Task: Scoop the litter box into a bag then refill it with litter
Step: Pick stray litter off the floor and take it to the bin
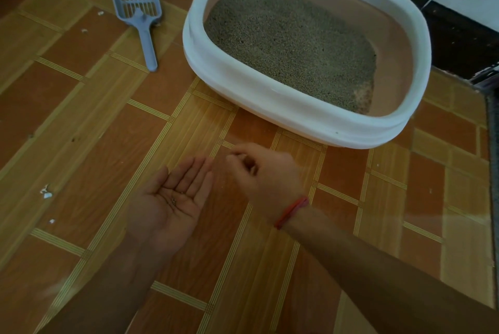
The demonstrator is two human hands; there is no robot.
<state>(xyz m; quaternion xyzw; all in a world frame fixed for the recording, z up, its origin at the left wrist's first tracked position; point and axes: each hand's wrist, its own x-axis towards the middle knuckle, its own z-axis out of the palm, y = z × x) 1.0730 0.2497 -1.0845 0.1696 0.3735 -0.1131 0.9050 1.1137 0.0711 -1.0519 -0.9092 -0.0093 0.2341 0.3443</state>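
Note:
The white litter box [270, 98] with a pinkish inner wall stands on the floor at the upper right, holding grey-brown litter [291, 44]. A blue slotted scoop [140, 6] lies flat on the floor left of the box. My left hand [172, 198] is held palm up over the floor in front of the box, with a few litter grains [174, 200] on the palm. My right hand [264, 174], with a red thread at the wrist, hovers just to its right, fingers curled with the tips pinched together; whether a grain is between them cannot be told. No bag is in view.
The floor is orange and wood-pattern vinyl [108, 131] with small white scraps [46, 193] scattered at the left. A dark skirting and white wall [459, 22] run behind the box. A dark mat edge [492, 123] shows at the right border.

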